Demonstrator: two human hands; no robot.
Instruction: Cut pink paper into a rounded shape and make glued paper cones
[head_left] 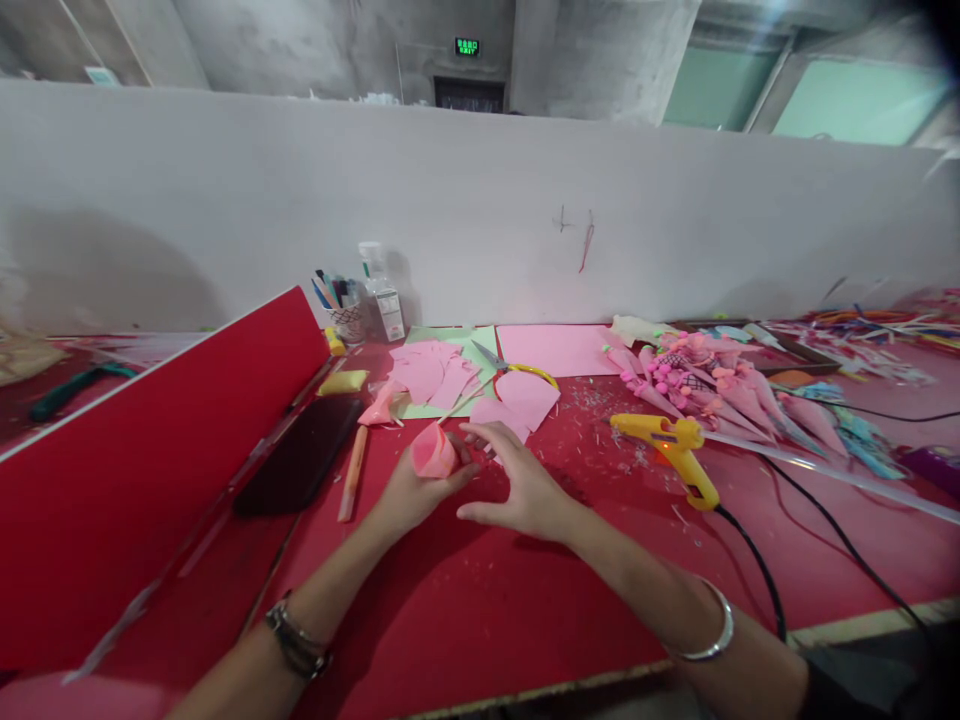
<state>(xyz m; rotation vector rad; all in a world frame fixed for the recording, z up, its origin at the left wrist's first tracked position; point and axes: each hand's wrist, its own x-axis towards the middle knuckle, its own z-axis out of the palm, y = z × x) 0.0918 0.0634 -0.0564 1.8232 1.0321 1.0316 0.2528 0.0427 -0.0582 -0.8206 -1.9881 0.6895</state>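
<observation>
Above the red table, my left hand point(414, 492) is closed around a small pink paper cone point(433, 452), its open mouth facing up toward me. Just to the right, my right hand point(517, 485) is open, thumb and fingers apart, with nothing visible in it. Beyond the hands lie cut pink paper pieces point(431, 372) on a light green sheet point(420, 337). Scissors with yellow handles point(536, 372) rest against a pink paper piece point(517, 402). A small pink bundle point(381, 402) sits left of the cone, near an orange-pink marker-like stick point(353, 475).
A yellow glue gun point(675, 450) with a black cord lies at right, near a long clear strip point(832, 470). Behind it are several finished pink cones point(705, 375). At left stand a red panel point(172, 450) and a dark phone-like slab point(300, 460); a bottle point(384, 300) and pen cup point(346, 322) are behind.
</observation>
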